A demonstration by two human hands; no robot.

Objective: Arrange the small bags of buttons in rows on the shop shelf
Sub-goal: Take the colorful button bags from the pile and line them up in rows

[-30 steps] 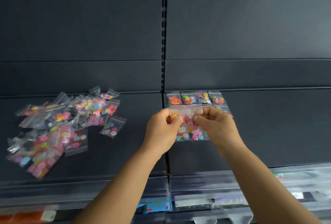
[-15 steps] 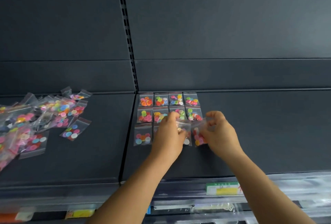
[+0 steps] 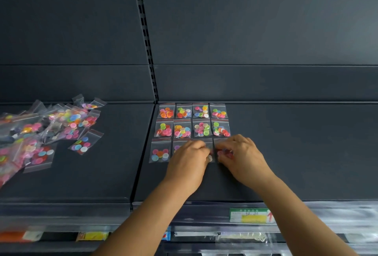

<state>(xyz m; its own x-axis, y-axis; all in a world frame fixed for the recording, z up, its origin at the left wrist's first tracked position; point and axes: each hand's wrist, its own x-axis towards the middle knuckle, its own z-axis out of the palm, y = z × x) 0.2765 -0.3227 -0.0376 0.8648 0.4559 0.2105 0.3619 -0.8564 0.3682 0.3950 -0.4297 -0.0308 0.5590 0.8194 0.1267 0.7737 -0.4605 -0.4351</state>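
Lowered since a second ago: both hands, from mid-air in front of the grid down onto the shelf (image 3: 286, 153), now working in the third row.

Left hand (image 3: 189, 158): fingers curled, pinching the third bag (image 3: 209, 154) of the third row at its right edge; covering most of the second bag (image 3: 178, 145).

Right hand (image 3: 242, 158): fingers curled, pinching the fourth bag (image 3: 222, 148), setting it down just beside the third. Whether the two bags are overlapping or merely touching: cannot tell, knuckles hiding the seam.

Grid (image 3: 193, 119): two back rows of four lying flat, edges nearly touching, against the back panel (image 3: 266, 30). Third row filling up; its first bag (image 3: 160, 151) lying free at the left.

Pile (image 3: 51, 130): loose bags heaped on the neighbouring shelf section, well apart, awaiting sorting. One stray bag (image 3: 86, 142) lying off its near edge.

Price label (image 3: 250, 215): sitting on the front rail below.

Risks, judged:
- Dragging on release: slick plastic clinging to fingertips, pulling the fourth bag askew.
- Nudging the second row: knuckles working just beside it.
- Leaving the third and fourth bags lapped, both being handled at once.
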